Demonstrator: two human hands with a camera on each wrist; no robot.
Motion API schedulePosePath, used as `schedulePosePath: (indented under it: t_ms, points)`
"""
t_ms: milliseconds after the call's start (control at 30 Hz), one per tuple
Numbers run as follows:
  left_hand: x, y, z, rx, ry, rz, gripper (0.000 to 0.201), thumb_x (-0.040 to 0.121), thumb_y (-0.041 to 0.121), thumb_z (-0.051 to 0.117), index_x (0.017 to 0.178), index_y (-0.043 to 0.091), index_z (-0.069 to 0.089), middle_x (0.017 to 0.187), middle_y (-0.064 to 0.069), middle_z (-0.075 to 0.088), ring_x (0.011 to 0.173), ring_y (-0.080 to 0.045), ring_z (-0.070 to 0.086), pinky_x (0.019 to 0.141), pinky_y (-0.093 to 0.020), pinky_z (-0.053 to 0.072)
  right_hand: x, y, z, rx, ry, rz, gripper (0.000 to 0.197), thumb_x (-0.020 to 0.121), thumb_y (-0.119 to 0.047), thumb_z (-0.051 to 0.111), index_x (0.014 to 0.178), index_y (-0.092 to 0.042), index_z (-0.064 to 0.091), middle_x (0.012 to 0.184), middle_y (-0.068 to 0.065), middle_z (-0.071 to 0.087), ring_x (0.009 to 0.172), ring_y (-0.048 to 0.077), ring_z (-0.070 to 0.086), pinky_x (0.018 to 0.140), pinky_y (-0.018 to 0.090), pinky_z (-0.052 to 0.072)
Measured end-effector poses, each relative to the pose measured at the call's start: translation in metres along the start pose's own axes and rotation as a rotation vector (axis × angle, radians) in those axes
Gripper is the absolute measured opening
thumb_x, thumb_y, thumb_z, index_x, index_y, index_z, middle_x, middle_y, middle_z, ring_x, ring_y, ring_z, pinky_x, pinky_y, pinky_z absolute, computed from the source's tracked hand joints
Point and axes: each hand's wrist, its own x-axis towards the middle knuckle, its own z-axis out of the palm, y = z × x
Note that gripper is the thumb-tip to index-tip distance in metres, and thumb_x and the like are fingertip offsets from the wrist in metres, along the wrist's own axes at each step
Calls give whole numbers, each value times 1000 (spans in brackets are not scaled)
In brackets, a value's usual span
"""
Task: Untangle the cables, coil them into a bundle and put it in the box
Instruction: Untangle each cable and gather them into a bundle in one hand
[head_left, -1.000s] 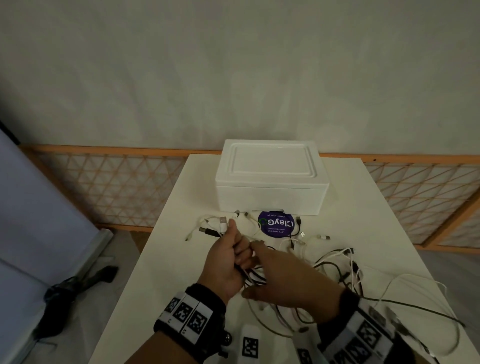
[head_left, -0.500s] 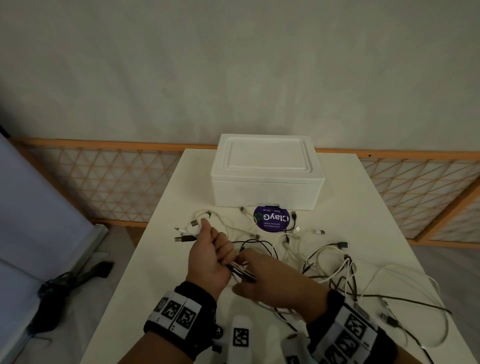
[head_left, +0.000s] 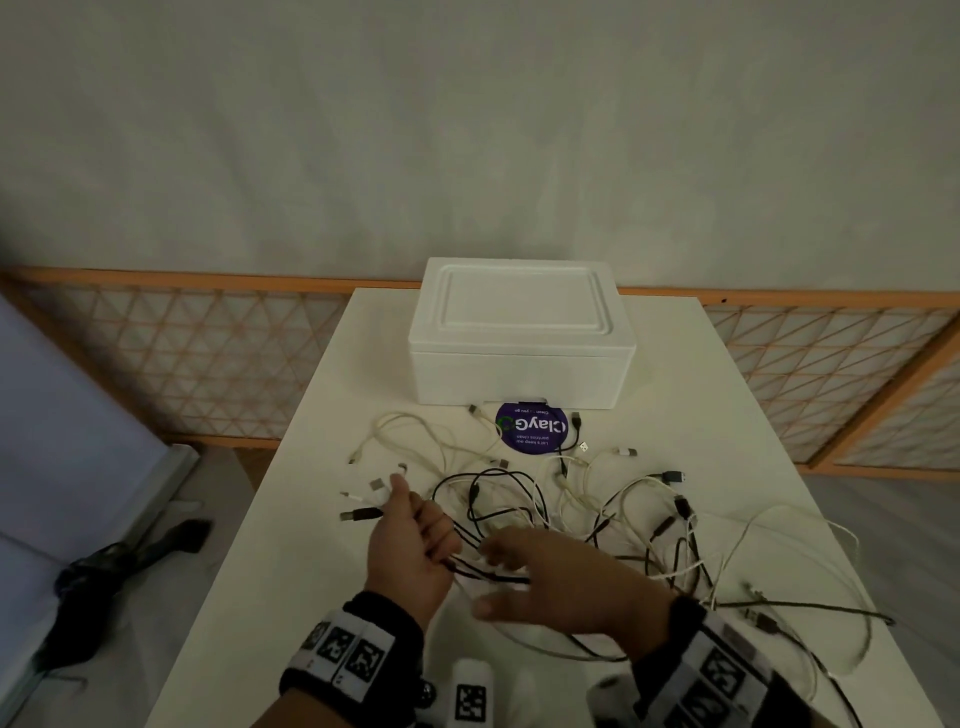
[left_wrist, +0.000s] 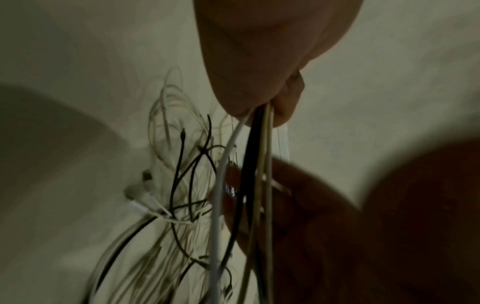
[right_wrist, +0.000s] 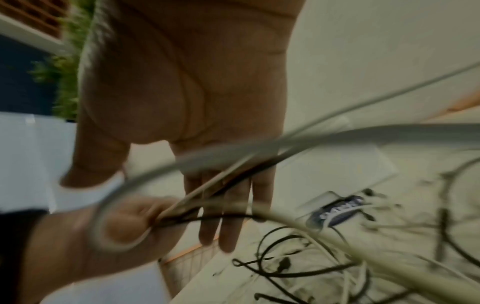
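Observation:
A tangle of black and white cables (head_left: 597, 512) lies spread over the white table (head_left: 311, 519). My left hand (head_left: 441, 540) grips a bunch of several strands near their plug ends (head_left: 363, 513); in the left wrist view the fingers (left_wrist: 283, 107) are curled round those strands (left_wrist: 249, 164). Just right of it hovers my right hand (head_left: 493, 577), blurred, palm down with its fingers (right_wrist: 228, 205) straight and holding nothing. Strands cross in front of that palm toward my left hand (right_wrist: 135, 224). The white box (head_left: 519, 332) stands at the table's far end with its lid on.
A round purple sticker (head_left: 531, 429) lies in front of the box among loose plugs. Cable loops trail to the table's right edge (head_left: 852, 623). A wooden lattice screen (head_left: 182, 364) runs behind the table. A dark object (head_left: 130, 561) lies on the floor at left.
My right hand has let go of the strands it pinched and opened its fingers. My left hand keeps its grip and has drawn the bunch back and left.

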Motion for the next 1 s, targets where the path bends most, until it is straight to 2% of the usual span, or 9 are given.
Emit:
schedulePosePath:
  t_ms: [100,200,333,433,500,600,667,800,1000]
  points:
    - [0,-1,3,31,-33,-13,48,98,46,41,58,21,29,43,7,20,31,-6,16,33,-17,10,8,-11,11,-266,-42,-22,34,91,-42,50,110,-14,52,111,8,60,103,25,57,80,33,43]
    - [7,22,-13,17,23,38,49,98,47,41,58,22,29,42,7,22,31,-6,18,33,-18,11,1,14,1,-226,-98,47,23,93,-30,46,96,-10,59,97,8,61,90,22,56,72,29,41]
    - [16,50,-61,-7,145,99,47,99,47,38,61,21,27,40,8,25,29,-6,20,33,-17,14,-38,68,-34,-87,-182,268,22,88,-41,58,73,-25,56,73,-6,55,61,2,52,57,17,40]
    - [14,39,-86,56,235,46,47,99,45,40,62,20,27,38,7,25,28,-7,20,32,-16,15,-52,91,-35,63,-229,454,29,91,-45,53,71,-24,60,64,-6,56,45,0,49,50,13,42]
    - [11,23,-94,116,262,-6,46,99,43,44,62,20,27,39,7,25,28,-8,19,33,-15,16,-45,92,-25,24,-293,523,43,94,-52,41,73,-20,61,65,-6,58,52,3,53,55,13,44]
    - [11,10,-99,158,271,-30,42,99,32,49,64,21,28,40,7,24,29,-7,18,34,-15,16,-20,82,-9,-266,-159,331,36,91,-49,48,87,-18,66,82,-8,58,80,9,56,75,22,45]
    - [13,11,-97,170,273,-27,40,99,23,49,65,21,28,40,7,24,29,-6,18,33,-16,17,0,61,3,-285,-40,197,21,90,-38,53,99,-24,67,94,-8,61,88,6,53,79,23,42]
    - [17,14,-91,175,238,-30,38,97,20,52,65,22,30,41,7,26,30,-6,20,34,-17,18,48,43,41,-362,-68,134,29,93,-31,50,118,-26,61,121,-1,58,111,18,55,94,35,45]
    - [18,14,-77,184,171,-28,35,97,17,52,68,22,33,44,7,28,32,-5,21,34,-17,19,74,62,59,-516,-15,107,27,95,-22,40,114,-15,59,117,7,54,108,28,55,85,38,45]
